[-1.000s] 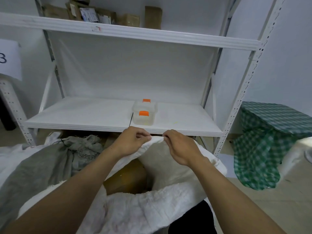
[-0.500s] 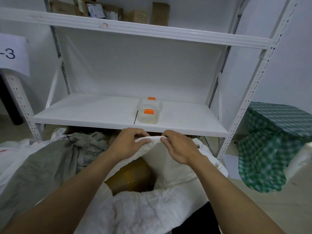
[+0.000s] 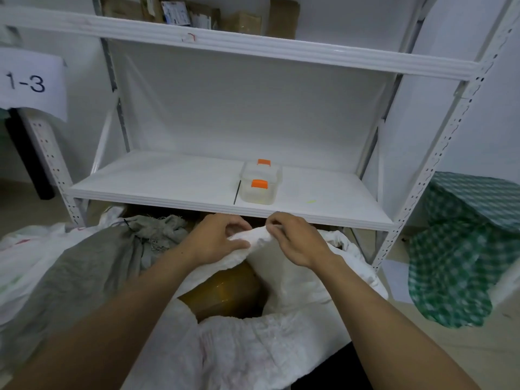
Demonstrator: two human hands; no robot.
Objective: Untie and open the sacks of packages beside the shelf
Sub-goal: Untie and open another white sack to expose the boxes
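A person's two bare forearms reach forward from the bottom of the view toward a white woven plastic sack [image 3: 253, 347] that stands open on the floor in front of a white metal shelving unit [image 3: 281, 49]. The left hand [image 3: 216, 240] and the right hand [image 3: 298, 243] sit close together at the far rim of the sack's mouth, each with fingers curled and pinching a fold of the white fabric between thumb and fingertips, lifting that edge just below the front lip of the lower shelf. Inside the open mouth, a brown parcel wrapped in glossy tape [image 3: 225, 291] shows. To the left, touching the white sack, lies a grey woven sack [image 3: 84, 271] with its neck bunched and tied. On the lower shelf, above the hands, stands a small clear plastic box with orange clasps [image 3: 260, 185]. Cardboard boxes [image 3: 244, 21] line the top shelf. A paper sign reading "1-3" [image 3: 31, 83] hangs at the left, and a green checked cloth [image 3: 461, 249] drapes over something at the right.
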